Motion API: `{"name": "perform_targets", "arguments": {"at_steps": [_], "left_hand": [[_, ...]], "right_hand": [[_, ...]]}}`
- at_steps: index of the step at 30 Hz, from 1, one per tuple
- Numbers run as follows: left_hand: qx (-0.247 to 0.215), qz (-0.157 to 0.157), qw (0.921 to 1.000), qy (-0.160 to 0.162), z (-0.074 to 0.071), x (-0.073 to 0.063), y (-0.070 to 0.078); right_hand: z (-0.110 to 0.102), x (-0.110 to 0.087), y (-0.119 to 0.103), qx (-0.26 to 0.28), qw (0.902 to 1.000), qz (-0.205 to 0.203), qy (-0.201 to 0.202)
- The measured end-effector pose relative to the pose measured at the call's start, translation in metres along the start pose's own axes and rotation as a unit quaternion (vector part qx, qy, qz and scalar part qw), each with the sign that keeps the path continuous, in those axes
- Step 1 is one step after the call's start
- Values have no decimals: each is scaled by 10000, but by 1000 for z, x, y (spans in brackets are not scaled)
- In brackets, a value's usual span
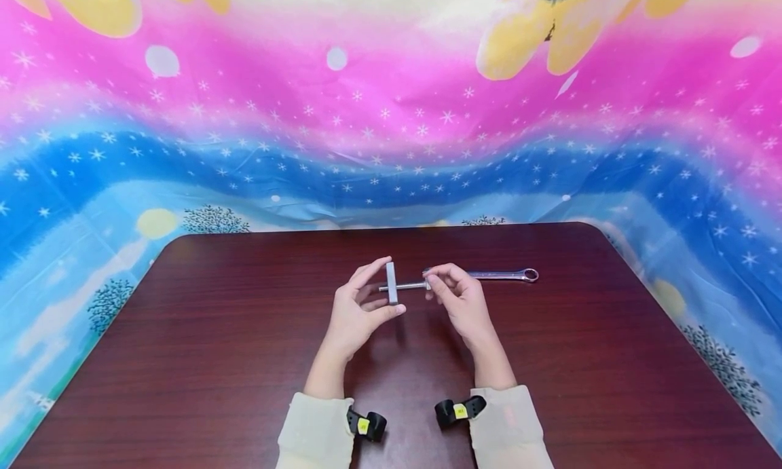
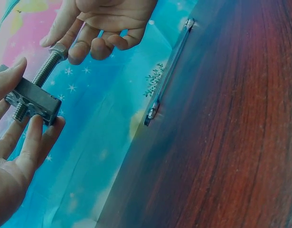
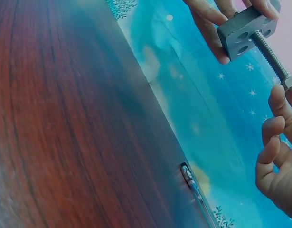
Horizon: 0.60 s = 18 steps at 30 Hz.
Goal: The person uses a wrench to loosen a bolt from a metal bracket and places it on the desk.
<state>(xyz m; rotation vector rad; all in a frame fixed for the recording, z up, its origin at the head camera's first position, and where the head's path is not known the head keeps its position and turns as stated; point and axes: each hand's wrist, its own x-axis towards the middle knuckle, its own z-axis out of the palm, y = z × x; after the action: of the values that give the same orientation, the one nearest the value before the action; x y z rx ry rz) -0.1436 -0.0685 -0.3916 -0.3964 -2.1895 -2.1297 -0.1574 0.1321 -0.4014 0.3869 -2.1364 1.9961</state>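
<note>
– Cream sleeves (image 1: 318, 425) with black wrist straps (image 1: 377, 428) sit nearest the camera, on the near side of the metal block (image 1: 392, 283). Block position?

– Above the table (image 1: 214, 333), pinched in the left hand (image 1: 356, 320), thumb at one end, fingers at the other.

– Bolt (image 1: 412, 286)?

– Passes through the block; threaded tip shows left of it, hex head (image 3: 290, 81) right of it. Right hand (image 1: 467, 313) pinches the head in its fingertips. Wrench (image 1: 504, 276) lies on the table, beyond and right of the block.

– Failure modes?

– Judgement: a tilted bolt may bind. Cannot tell whether the hole is threaded. Turning force could then twist the block, gripped only at its ends, loose. Fingertips may also slip off the smooth head.
</note>
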Motion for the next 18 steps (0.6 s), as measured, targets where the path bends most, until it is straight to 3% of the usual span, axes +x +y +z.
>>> {"name": "perform_targets", "arguments": {"at_steps": [9, 18], "left_hand": [[-64, 43, 9998, 176, -2, 0, -2], [-45, 53, 9999, 102, -2, 0, 0]], "right_hand": [[-2, -2, -3, -204, 9992, -192, -298], [1, -1, -2, -23, 9995, 40, -319]]}}
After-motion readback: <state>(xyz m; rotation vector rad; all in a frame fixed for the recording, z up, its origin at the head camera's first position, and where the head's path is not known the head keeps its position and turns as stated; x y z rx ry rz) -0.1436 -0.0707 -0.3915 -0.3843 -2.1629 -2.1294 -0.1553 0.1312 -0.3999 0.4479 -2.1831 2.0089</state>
